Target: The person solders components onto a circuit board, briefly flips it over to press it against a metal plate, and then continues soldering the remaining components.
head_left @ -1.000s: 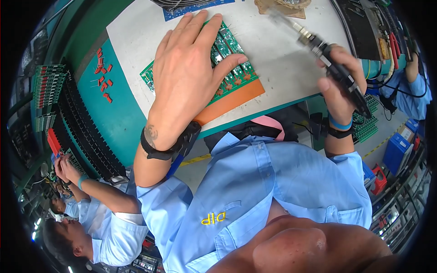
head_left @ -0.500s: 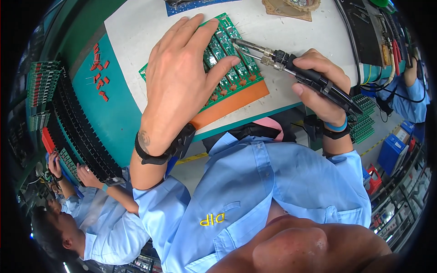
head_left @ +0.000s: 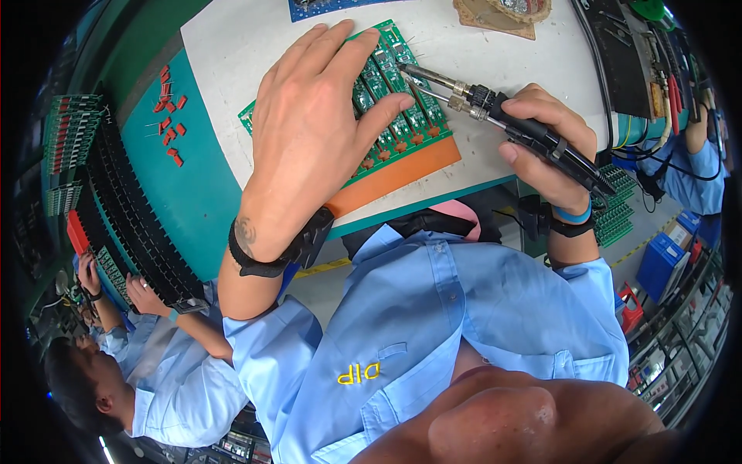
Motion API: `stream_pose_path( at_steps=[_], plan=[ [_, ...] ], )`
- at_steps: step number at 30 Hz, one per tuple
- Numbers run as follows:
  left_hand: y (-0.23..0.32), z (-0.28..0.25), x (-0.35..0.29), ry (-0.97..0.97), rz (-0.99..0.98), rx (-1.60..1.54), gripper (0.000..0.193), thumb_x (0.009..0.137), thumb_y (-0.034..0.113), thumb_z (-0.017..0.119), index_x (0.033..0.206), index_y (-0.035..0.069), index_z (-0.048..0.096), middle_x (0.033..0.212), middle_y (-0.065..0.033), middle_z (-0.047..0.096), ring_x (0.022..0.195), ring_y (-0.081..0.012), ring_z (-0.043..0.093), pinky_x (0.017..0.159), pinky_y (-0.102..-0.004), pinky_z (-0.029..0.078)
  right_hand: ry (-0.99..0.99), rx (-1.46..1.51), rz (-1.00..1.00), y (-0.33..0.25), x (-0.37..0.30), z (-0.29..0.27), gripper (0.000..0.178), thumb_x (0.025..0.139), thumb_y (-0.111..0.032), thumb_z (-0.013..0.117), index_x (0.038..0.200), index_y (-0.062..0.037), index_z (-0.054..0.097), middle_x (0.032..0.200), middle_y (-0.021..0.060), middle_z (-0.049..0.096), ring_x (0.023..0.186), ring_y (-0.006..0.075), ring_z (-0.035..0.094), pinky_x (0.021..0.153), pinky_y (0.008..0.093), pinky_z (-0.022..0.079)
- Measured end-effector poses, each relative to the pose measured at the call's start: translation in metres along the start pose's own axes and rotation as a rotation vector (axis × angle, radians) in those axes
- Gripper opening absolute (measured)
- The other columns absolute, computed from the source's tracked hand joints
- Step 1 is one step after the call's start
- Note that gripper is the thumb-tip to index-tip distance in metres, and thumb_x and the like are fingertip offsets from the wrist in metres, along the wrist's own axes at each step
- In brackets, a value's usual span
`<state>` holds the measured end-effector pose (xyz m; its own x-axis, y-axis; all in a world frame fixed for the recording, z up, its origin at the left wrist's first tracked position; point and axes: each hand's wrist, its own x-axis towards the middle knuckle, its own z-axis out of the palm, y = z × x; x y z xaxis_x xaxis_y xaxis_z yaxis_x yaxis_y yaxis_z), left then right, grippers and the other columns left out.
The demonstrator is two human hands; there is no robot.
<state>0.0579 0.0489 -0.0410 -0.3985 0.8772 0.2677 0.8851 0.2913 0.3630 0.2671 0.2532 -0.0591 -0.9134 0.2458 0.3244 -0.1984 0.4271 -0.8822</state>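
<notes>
My left hand (head_left: 308, 116) rests flat, fingers apart, over a panel of green circuit boards (head_left: 423, 116), covering much of its left part. An orange strip (head_left: 406, 169) lies along the panel's near edge. In my right hand (head_left: 558, 114) is a black soldering iron (head_left: 533, 133), pointing left with a thin metal guide beside its tip. The tip reaches the upper right part of the panel, near my left thumb; whether it touches a joint cannot be made out.
Loose red components (head_left: 168, 133) lie on the green mat to the left, beside a black slotted track (head_left: 143, 213). A co-worker's hand (head_left: 147, 298) is at its near end. A tan stand (head_left: 495, 19) sits at the back; cables and stacked green boards (head_left: 616, 207) are right.
The view has shifted slightly, and both hands keep nearly the same pose over the panel. At lower left, the co-worker's head has moved a little to the left.
</notes>
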Motion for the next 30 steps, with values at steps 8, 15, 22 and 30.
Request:
stream_pose_path(
  at_steps=[8,15,22,30],
  plan=[
    [-0.001,0.000,0.000,0.003,-0.009,0.001,0.058,0.083,0.031,0.088,0.129,0.002,0.070,0.137,-0.0211,0.067,0.126,-0.0401,0.062,0.107,-0.0463,0.050,0.015,0.005,0.004,0.000,-0.003,0.001,0.040,0.077,0.001,0.080,0.117,0.0043,0.072,0.097,0.0143,0.072,0.083,0.0205,0.067,0.075,0.0304,0.052],
    [-0.001,-0.001,0.000,0.007,-0.016,-0.004,0.058,0.082,0.031,0.088,0.129,0.002,0.070,0.138,-0.0206,0.066,0.126,-0.0398,0.062,0.106,-0.0459,0.051,0.059,0.053,-0.099,-0.009,-0.004,0.000,0.042,0.075,0.002,0.081,0.115,0.0054,0.071,0.093,0.0146,0.071,0.081,0.0203,0.066,0.072,0.0311,0.051],
    [-0.003,-0.013,-0.004,-0.008,-0.013,0.043,0.057,0.084,0.032,0.087,0.130,0.003,0.070,0.138,-0.0197,0.066,0.126,-0.0398,0.062,0.106,-0.0463,0.051,0.015,-0.016,-0.068,-0.007,0.006,0.009,0.041,0.075,0.002,0.080,0.115,0.0056,0.071,0.092,0.0141,0.071,0.080,0.0208,0.066,0.071,0.0305,0.051],
    [-0.002,-0.014,-0.006,-0.045,-0.049,0.039,0.057,0.085,0.033,0.086,0.131,0.004,0.070,0.139,-0.0181,0.066,0.127,-0.0390,0.062,0.106,-0.0464,0.051,-0.021,-0.040,-0.085,-0.007,0.011,0.010,0.040,0.074,0.003,0.080,0.114,0.0053,0.073,0.091,0.0143,0.072,0.080,0.0215,0.067,0.072,0.0306,0.052]
  ],
)
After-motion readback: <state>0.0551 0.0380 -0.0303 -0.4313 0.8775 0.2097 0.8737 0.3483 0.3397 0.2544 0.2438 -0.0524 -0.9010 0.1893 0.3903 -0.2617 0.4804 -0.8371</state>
